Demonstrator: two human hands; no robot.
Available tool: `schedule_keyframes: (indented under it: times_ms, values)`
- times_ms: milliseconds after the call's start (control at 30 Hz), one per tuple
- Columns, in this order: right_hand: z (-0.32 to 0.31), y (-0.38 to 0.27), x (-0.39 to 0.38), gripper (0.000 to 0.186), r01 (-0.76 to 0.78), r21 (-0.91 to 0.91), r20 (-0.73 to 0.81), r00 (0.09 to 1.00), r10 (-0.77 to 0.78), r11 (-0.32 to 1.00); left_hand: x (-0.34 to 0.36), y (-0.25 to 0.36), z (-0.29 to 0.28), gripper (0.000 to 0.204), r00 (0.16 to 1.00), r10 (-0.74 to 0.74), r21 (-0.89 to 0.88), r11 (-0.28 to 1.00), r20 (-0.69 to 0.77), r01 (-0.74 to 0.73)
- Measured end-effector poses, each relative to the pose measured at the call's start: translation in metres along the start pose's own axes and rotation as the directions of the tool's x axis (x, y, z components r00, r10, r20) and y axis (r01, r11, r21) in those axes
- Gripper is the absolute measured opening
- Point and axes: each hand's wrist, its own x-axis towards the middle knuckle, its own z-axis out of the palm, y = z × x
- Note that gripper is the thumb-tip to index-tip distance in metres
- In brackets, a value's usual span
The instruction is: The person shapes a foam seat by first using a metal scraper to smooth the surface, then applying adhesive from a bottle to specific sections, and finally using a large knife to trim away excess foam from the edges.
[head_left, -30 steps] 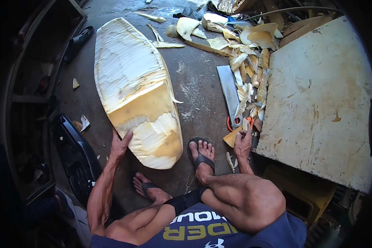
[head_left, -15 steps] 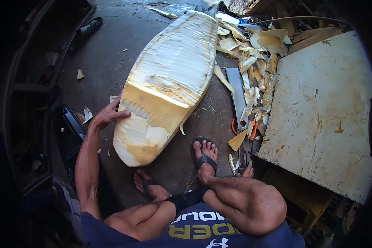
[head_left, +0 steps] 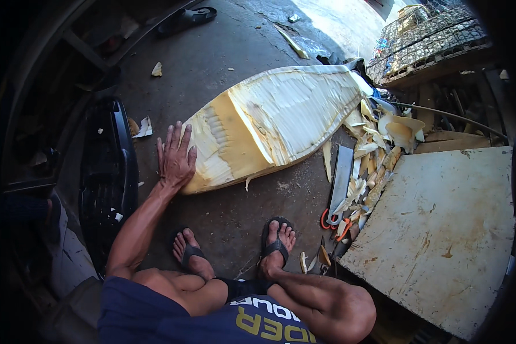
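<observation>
A long, cream-coloured block of foam [head_left: 295, 114], rounded at its ends, lies aslant on the dark floor in front of me. Its far part is pale and ridged by cuts; a step crosses it, and a smoother yellow strip lies nearer to me. My left hand [head_left: 176, 157] rests on the foam's near left end with its fingers spread and grips nothing. My right hand is out of sight. Right of the foam lies a wide, flat metal blade [head_left: 341, 175], beside an orange-handled tool [head_left: 344, 229].
Foam shavings [head_left: 356, 189] are heaped along a worn, whitish board [head_left: 436, 229] at right. A long black plastic shell [head_left: 106, 155] lies left of my arm. A wire cage [head_left: 430, 37] stands at far right, a dark sandal [head_left: 186, 20] at far left. My sandalled feet are below the foam.
My view has turned, and the foam now lies more crosswise in it. My left hand's fingers have spread out over the foam's end. My right hand, partly visible beyond my knee before, is gone from view.
</observation>
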Motion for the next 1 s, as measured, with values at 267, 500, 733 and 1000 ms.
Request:
schedule_keyframes:
  times_ms: [267,500,733,1000]
  values:
    - [0.018,0.003,0.011,0.061,0.084,0.041,0.007,0.996,-0.085,0.996,0.082,-0.113,-0.005,0.051,0.985,0.031,0.182,0.983,-0.171,0.001]
    - [0.052,0.055,0.043,0.061,0.046,0.365,-0.281,0.958,0.063,0.93,0.098,-0.045,0.013,0.056,0.988,-0.046,-0.039,0.998,-0.149,0.041]
    - [0.059,0.086,0.242,0.061,0.155,0.895,-0.247,0.953,0.175,0.418,0.091,-0.032,0.01,0.058,0.997,0.02,0.024,1.0,-0.068,-0.019]
    - [0.071,0.051,0.325,0.06,0.056,0.997,-0.061,0.994,0.093,0.057,0.095,-0.027,0.003,0.062,0.994,0.041,0.051,0.998,0.104,-0.046]
